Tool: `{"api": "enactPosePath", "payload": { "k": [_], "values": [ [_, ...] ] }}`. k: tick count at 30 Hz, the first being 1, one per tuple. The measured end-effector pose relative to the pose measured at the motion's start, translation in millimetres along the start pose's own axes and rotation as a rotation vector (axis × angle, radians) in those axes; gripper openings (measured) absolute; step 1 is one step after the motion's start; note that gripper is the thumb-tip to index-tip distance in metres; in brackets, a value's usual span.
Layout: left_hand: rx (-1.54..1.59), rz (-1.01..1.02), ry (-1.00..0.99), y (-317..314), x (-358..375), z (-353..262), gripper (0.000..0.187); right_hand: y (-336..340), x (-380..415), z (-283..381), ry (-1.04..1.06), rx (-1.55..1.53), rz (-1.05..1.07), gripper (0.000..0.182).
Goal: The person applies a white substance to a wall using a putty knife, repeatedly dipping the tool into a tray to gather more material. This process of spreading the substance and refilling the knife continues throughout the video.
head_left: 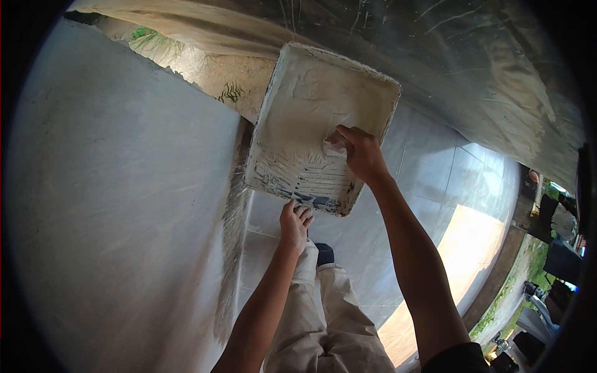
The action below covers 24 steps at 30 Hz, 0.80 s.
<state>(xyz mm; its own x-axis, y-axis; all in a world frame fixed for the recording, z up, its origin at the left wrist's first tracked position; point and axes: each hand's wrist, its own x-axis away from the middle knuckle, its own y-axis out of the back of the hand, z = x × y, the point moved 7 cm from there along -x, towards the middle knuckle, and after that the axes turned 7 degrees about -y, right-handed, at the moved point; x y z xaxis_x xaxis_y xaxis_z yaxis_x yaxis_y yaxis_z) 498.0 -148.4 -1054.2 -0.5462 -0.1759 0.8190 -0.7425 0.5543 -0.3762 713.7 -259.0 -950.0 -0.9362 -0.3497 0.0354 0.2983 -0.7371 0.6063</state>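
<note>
A paint tray (323, 102) coated in off-white paint is held out in front of me, above the tiled floor. Its ribbed end is nearest to me, with dark patches showing through the paint. At that near rim, my left hand (296, 222) grips the tray with its fingers curled at the edge. My right hand (362, 153) is over the right side of the tray, fingers closed on a small whitish, paint-smeared piece (334, 147). Whether this is a cloth, a sponge or a scraper is not clear.
A smooth grey wall (130, 168) rises on the left, with a paint-splashed strip along its base. Plastic sheeting (448, 62) hangs across the top and right. Grey floor tiles (416, 168) run below, sunlit at right. Objects and greenery stand outside at far right.
</note>
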Motion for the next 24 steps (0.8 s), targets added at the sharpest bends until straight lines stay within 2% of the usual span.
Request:
{"api": "enactPosePath", "payload": {
  "k": [2,5,8,15,19,24],
  "values": [
    [0.020,-0.037,0.006,-1,2,0,0.082,-6,-3,-5,-0.032,0.052,0.085,0.030],
    [0.017,0.043,-0.006,-4,-1,0,0.087,-6,-7,-8,-0.052,0.033,0.119,0.030],
    [0.015,0.017,0.002,-7,0,0,0.089,-7,-10,-7,-0.052,0.005,0.154,0.029],
    [0.029,-0.003,0.015,-10,-2,-1,0.086,-14,-1,-19,-0.077,0.068,0.182,0.032],
    [0.015,0.038,0.002,-11,-1,-2,0.085,-24,10,-28,-0.066,-0.038,0.105,0.039],
    [0.018,0.028,0.002,-16,2,-4,0.084,-19,12,-12,-0.054,0.034,0.130,0.041]
  ]
}}
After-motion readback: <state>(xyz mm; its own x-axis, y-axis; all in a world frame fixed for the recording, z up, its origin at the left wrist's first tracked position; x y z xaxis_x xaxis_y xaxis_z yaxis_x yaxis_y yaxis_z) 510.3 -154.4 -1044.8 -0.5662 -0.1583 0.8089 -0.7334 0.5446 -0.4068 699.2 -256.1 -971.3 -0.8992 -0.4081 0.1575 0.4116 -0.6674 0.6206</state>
